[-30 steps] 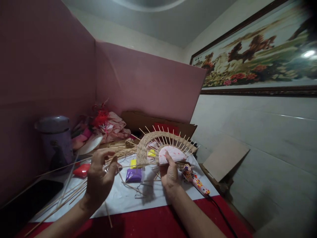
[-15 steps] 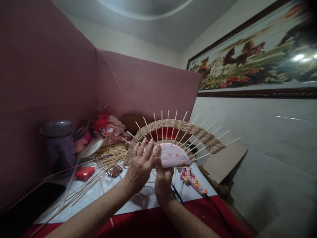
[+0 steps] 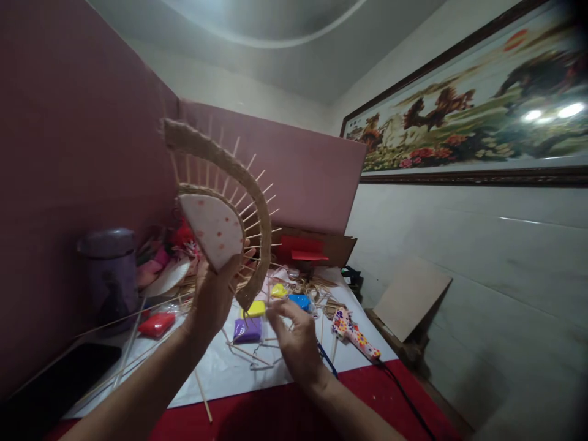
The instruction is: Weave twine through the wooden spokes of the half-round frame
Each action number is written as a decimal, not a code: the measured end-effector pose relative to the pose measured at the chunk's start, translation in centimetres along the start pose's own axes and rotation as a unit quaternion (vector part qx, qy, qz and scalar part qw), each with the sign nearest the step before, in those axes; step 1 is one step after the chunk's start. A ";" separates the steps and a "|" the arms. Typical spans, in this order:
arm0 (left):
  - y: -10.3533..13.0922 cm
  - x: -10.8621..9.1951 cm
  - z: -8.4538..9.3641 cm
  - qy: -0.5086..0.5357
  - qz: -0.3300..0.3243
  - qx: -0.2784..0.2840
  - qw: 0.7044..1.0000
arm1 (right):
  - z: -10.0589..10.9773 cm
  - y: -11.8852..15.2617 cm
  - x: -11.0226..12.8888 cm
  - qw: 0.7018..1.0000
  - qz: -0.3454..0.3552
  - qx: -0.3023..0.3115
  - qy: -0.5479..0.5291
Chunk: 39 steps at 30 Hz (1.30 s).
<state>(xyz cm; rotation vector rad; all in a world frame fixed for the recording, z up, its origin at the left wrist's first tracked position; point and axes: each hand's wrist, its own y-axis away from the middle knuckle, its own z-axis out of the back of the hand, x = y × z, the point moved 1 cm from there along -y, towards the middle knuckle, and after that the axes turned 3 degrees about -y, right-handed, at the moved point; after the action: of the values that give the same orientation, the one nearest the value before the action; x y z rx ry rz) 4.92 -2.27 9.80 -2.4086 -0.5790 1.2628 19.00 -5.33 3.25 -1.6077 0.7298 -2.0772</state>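
Note:
A fan-shaped piece (image 3: 214, 226) has a dotted white half-round centre, thin sticks fanning out and a woven brown outer band. It is tilted upright at the left, its curved side facing right. My left hand (image 3: 218, 294) grips it at its lower part, fingers partly behind the sticks. My right hand (image 3: 298, 340) is raised just right of the band's lower end, thumb and fingers curled toward each other. Whether something small is between those fingertips cannot be made out.
On the white sheet are purple (image 3: 248, 329), yellow (image 3: 254, 309), blue (image 3: 299, 301) and red (image 3: 157, 324) packets, loose sticks and a floral glue gun (image 3: 353, 334) with a cord. A purple tumbler (image 3: 110, 275) and black phone (image 3: 78, 370) stand or lie left.
The fan piece has turned and moved up and left in my left hand. My right hand has come off it and curled its fingers. The packets behind are now exposed.

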 end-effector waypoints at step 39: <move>2.6 1.5 1.1 0.329 0.231 -0.094 0.911 | 0.9 2.1 2.7 0.917 0.122 0.045 0.378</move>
<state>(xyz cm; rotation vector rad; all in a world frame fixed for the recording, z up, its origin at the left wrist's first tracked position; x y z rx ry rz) 5.29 -3.58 6.91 -3.0104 0.0834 0.4543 19.19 -8.74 4.15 -0.5743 0.9877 -2.4736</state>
